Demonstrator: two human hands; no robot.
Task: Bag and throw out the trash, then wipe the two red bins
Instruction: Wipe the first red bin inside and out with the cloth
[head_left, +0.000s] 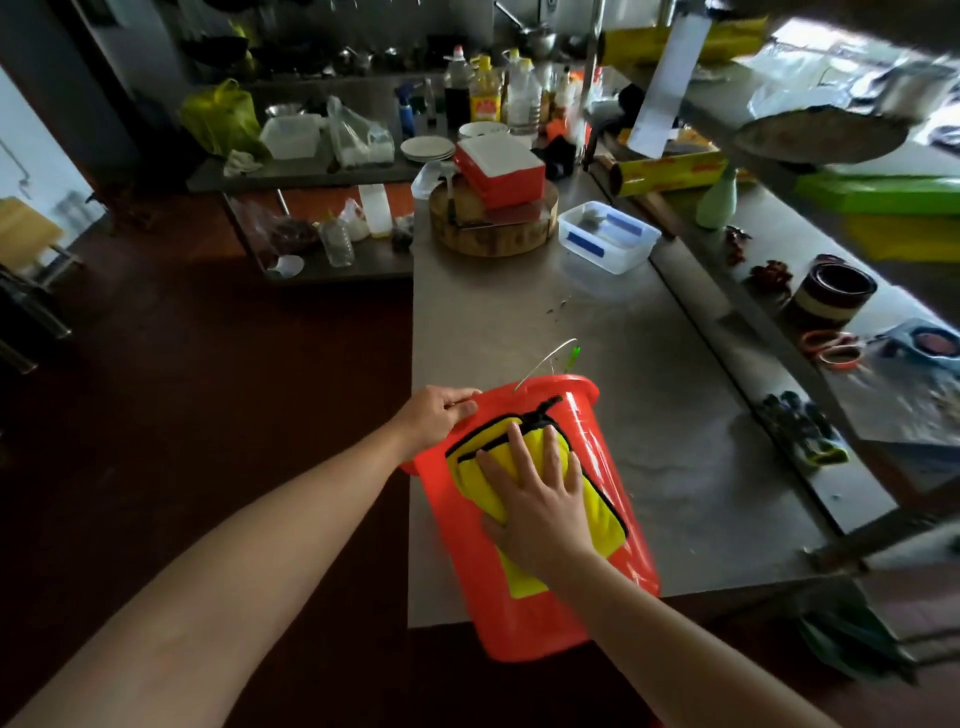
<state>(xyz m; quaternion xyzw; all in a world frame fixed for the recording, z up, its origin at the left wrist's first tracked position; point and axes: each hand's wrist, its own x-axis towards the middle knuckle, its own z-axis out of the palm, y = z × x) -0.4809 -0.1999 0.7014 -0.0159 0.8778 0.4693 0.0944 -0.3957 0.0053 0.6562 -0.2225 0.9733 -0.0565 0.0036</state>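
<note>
- my left hand (437, 418) is gripping the red bin (613, 457) by its rim.
- my flat right hand (540, 504) is pressing a yellow cloth (602, 514) onto it.
- bottle labels (484, 98) are showing too blurred to read.

L hand (439, 415) gripping, R hand (540, 499) flat, fingers (519, 447) spread

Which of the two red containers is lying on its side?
The red bucket under the yellow cloth. The white-lidded red box sits farther back, on the round chopping block.
</note>
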